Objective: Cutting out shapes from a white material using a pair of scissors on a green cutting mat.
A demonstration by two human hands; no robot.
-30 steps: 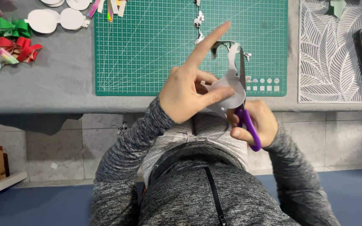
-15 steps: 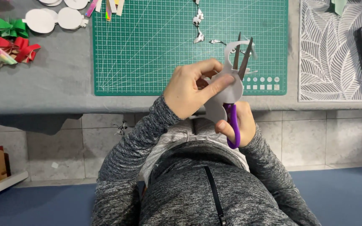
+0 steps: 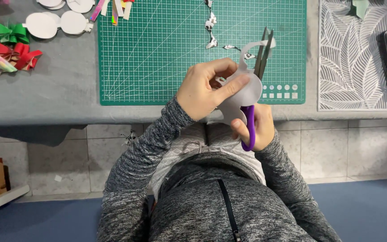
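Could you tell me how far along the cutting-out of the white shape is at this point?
Done: finished white cutouts lie beside the green mat, trimmings on it. In hand: the left hand holds a white piece while the right hand works purple-handled scissors. Left: a curl of offcut remains attached.

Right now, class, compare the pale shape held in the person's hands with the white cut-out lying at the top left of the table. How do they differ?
The held pale shape is raised, gripped by the left hand, with the purple-handled scissors at its edge. The white cut-out lies flat and untouched on the grey table. A thin curled strip trails from the held shape; the cut-out has none. Both are pale with rounded outlines.
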